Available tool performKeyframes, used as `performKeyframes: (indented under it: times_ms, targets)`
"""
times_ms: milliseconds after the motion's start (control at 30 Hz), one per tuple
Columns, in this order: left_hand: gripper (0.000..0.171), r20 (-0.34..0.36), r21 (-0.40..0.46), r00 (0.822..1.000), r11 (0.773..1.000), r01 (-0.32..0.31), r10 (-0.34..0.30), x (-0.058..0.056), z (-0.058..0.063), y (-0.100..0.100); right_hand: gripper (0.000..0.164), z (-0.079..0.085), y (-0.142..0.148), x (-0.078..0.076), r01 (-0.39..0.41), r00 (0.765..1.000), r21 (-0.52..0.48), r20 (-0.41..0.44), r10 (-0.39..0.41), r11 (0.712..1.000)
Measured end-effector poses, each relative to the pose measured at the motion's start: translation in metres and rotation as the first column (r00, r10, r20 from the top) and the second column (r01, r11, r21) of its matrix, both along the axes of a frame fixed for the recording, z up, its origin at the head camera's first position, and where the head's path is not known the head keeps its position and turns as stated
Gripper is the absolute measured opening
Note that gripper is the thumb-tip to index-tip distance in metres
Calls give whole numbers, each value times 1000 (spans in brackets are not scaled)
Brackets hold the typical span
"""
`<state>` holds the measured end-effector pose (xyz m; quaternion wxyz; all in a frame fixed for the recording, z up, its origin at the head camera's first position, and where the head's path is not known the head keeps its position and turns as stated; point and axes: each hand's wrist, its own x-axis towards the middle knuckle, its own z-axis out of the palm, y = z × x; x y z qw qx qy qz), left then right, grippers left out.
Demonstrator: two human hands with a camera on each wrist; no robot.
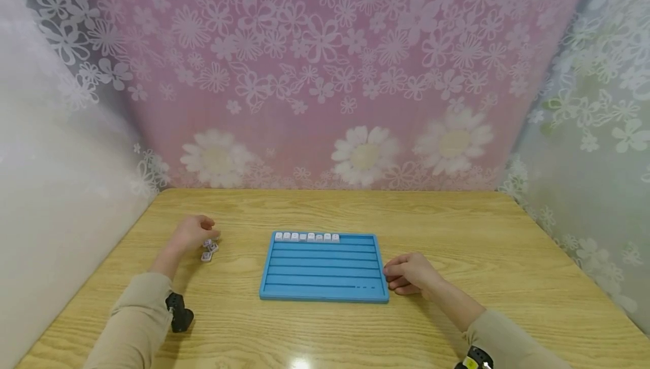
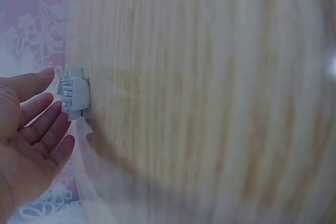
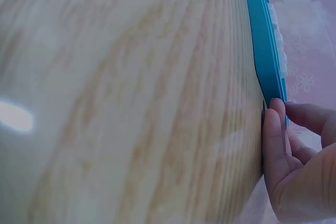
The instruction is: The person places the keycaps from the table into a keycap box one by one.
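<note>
My left hand (image 1: 192, 233) reaches over a small heap of white keycaps (image 1: 206, 256) on the left of the table. In the left wrist view, the thumb and fingers of that hand (image 2: 37, 135) stand apart, loosely bent, beside the clustered keycaps (image 2: 76, 94). No keycap is visibly pinched. A blue ridged tray (image 1: 325, 272) lies flat in the middle, with several white keycaps (image 1: 311, 237) lined up along its far row from the left. At the tray's right edge my right hand (image 1: 412, 274) grips the rim, and the right wrist view shows its fingertips at the tray corner.
The wood-grain table (image 1: 325, 335) carries the tray and heap. A pink flowered curtain (image 1: 325, 75) hangs behind, with pale sheets at both sides. Each forearm wears a dark strapped device, such as the one on the left sleeve (image 1: 179, 312).
</note>
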<state>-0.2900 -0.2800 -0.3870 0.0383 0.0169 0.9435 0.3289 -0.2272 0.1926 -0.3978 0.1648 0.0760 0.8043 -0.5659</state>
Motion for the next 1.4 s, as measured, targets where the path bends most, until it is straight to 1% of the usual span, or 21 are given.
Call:
performKeyframes:
  times_ms: [200,333,500,633,800,967,1033,1133,1267,1400]
  targets:
    - [46,13,-15,1000,1000,-3,4,1,-7,2,23,-2,-1,2,2,1000,7,-3,-2,1000]
    - [45,11,-28,1000,1000,-5,6,1,-9,5,22,-2,0,2,1,1000,3,-1,-1,1000]
    - [41,1,-25,1000,1000,0,0,1,-5,9,22,-1,0,0,1,1000,0,-2,-1,1000]
    - [38,1,-42,1000,999,4,-4,2,-3,10,22,-1,-1,-1,12,1000,10,-2,-12,1000]
    - [34,4,-62,1000,998,12,-12,2,-4,8,21,-1,-2,-2,20,1000,13,-3,-20,1000]
    - [36,6,-22,1000,1000,5,-5,2,-3,6,22,0,-1,-1,9,1000,3,-7,-9,1000]
    - [38,18,13,1000,1000,0,0,2,-2,6,22,0,-1,-1,7,1000,2,-8,-7,1000]
    - [40,22,40,1000,999,-9,8,4,2,7,23,0,-1,0,8,1000,3,-9,-8,1000]
    - [41,0,33,1000,999,0,0,4,7,8,22,-1,0,0,6,1000,2,-11,-6,1000]
    - [39,-18,8,1000,1000,2,-2,3,9,12,22,-2,1,-1,3,1000,-6,-8,-3,1000]
